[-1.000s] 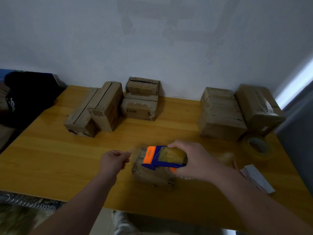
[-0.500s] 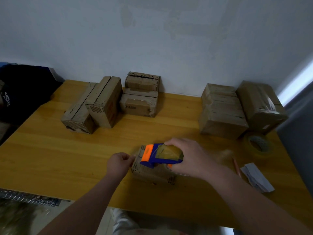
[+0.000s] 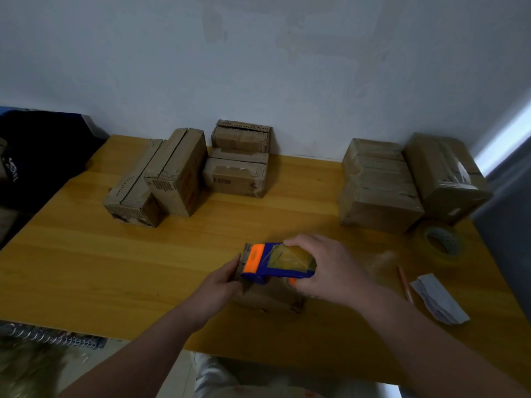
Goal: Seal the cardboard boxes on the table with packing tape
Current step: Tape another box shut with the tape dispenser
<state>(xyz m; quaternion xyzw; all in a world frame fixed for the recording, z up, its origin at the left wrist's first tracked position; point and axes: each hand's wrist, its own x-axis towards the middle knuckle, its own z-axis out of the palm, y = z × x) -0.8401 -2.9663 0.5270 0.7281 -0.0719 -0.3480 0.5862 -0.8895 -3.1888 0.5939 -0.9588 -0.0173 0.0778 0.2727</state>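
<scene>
The right hand point(image 3: 326, 270) is curled round the back of a blue and orange plastic tape dispenser point(image 3: 267, 264). Its fingers wrap over the top of the yellowish roll in the dispenser and its thumb lies on the near side. The dispenser's orange end points toward the table's left edge. The left hand point(image 3: 219, 284) has its fingers bent against the left end of a small brown cardboard box point(image 3: 270, 301), gripping that end just beside the dispenser's orange end. Whether it also pinches a strip of tape there cannot be told.

The box lies on the yellow wooden table point(image 3: 86, 268), near the middle of the near edge. It sits directly under the dispenser and between the two hands, which hide most of its top.

Two long cardboard boxes point(image 3: 161, 179) lie side by side toward the far left corner. Two flatter cardboard boxes point(image 3: 238, 162) are stacked against the wall at the middle of the far edge. A large ridged cardboard box point(image 3: 376, 185) and a tape-wrapped cardboard box point(image 3: 442, 173) touch each other at the far right corner. A roll of clear packing tape point(image 3: 442, 242) lies flat just in front of them, by the right edge. A thin pencil point(image 3: 403, 282) and a folded white paper point(image 3: 439, 300) lie near the right forearm. A dark fabric bag point(image 3: 37, 156) sits beyond the left edge.
</scene>
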